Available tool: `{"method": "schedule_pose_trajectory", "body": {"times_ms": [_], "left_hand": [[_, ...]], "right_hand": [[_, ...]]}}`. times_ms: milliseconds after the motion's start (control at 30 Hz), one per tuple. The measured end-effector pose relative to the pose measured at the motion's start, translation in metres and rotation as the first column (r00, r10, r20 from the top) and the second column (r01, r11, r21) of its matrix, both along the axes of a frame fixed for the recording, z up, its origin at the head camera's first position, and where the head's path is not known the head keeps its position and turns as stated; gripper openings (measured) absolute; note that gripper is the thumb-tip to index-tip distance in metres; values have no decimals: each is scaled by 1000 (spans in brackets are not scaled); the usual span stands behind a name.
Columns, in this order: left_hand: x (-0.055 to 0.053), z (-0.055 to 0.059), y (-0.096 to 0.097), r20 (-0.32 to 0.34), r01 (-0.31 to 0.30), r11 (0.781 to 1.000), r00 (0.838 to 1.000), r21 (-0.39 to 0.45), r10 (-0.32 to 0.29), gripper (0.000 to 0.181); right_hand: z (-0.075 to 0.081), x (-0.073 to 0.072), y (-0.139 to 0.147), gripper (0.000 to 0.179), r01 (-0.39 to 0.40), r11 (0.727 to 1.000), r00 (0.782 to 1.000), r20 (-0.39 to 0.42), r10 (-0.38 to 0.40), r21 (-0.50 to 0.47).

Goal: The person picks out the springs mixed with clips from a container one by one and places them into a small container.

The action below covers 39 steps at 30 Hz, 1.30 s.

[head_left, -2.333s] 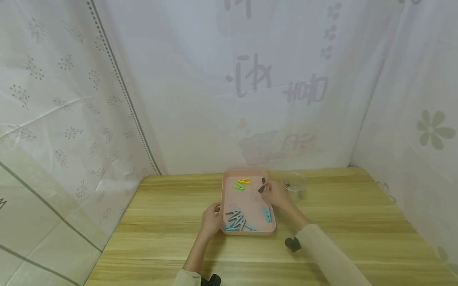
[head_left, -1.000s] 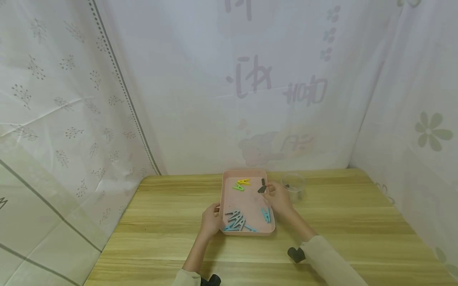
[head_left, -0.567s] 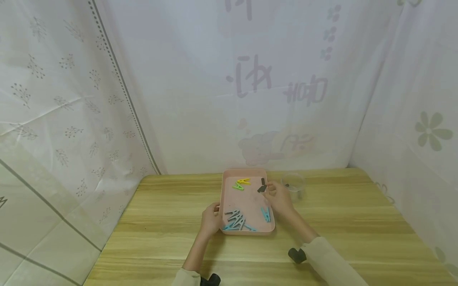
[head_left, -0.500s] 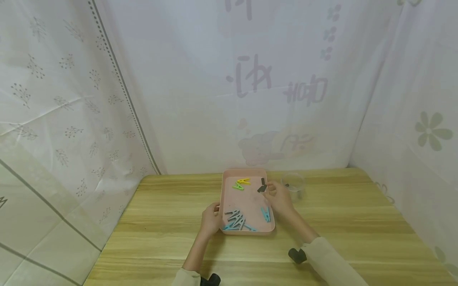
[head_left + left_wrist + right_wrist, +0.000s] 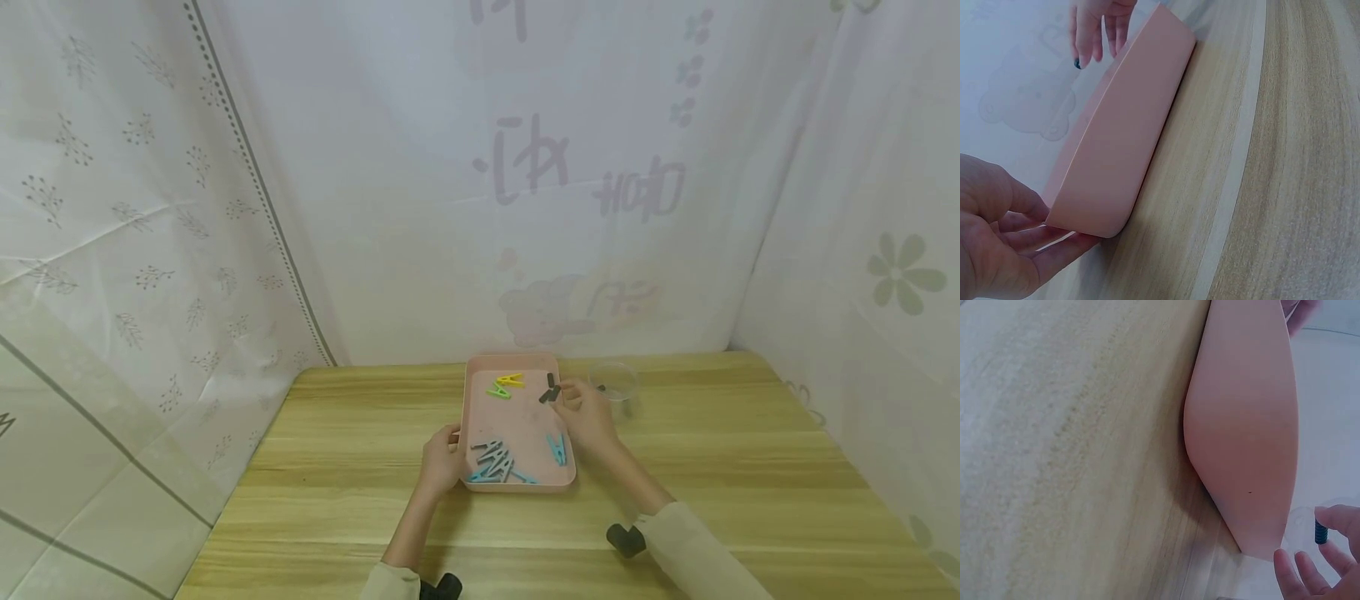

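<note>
My left hand (image 5: 442,460) grips the left side of the pink tray (image 5: 519,492); in the left wrist view its thumb lies at the rim and its fingers under the corner. Over the tray's right edge, my right hand (image 5: 587,419) pinches a small dark ridged piece (image 5: 1321,532) between thumb and fingertip. Its exact kind cannot be told. Near those fingertips in the tray are small dark pieces (image 5: 551,380). A yellow clothespin (image 5: 512,380) and a green clothespin (image 5: 498,391) lie at the far end. Grey clothespins (image 5: 495,458) and a blue clothespin (image 5: 557,450) lie nearer.
Just right of the tray's far end stands a clear round container (image 5: 615,382) with a small dark item (image 5: 602,387) seen in it. The wooden table (image 5: 337,450) meets a patterned cloth backdrop (image 5: 420,208) behind, with more cloth on both sides.
My right forearm has shifted slightly right and toward the near edge. At its fingertips, the dark shapes now look more separate. My left hand stays at the tray.
</note>
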<state>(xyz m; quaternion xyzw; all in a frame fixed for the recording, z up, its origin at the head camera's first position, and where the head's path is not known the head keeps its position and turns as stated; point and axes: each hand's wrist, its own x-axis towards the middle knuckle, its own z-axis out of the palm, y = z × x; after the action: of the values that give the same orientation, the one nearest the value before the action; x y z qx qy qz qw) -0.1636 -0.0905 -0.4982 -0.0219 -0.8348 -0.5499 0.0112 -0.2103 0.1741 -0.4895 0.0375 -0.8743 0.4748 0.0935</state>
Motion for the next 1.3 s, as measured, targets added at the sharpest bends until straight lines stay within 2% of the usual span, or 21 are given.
{"method": "schedule_pose_trajectory", "body": {"times_ms": [367, 567, 900, 1167, 1300], "left_hand": [[0, -1, -1, 0, 3, 1000, 1000, -4, -3, 36], [0, -2, -1, 4, 10, 1000, 1000, 9, -10, 35], [-1, -2, 0, 8, 6, 1000, 1000, 7, -6, 36], [-1, -4, 0, 8, -9, 1000, 1000, -18, 9, 36], [-1, -3, 0, 5, 2, 1000, 1000, -23, -1, 36]], "right_hand": [[3, 4, 0, 38, 13, 999, 1000, -11, -13, -33], [3, 6, 0, 39, 46, 998, 999, -8, -47, -41], [6, 11, 6, 42, 63, 998, 994, -84, -64, -24], [8, 12, 13, 44, 96, 995, 993, -63, -98, -32], [10, 13, 17, 43, 109, 993, 992, -66, -111, -38]]}}
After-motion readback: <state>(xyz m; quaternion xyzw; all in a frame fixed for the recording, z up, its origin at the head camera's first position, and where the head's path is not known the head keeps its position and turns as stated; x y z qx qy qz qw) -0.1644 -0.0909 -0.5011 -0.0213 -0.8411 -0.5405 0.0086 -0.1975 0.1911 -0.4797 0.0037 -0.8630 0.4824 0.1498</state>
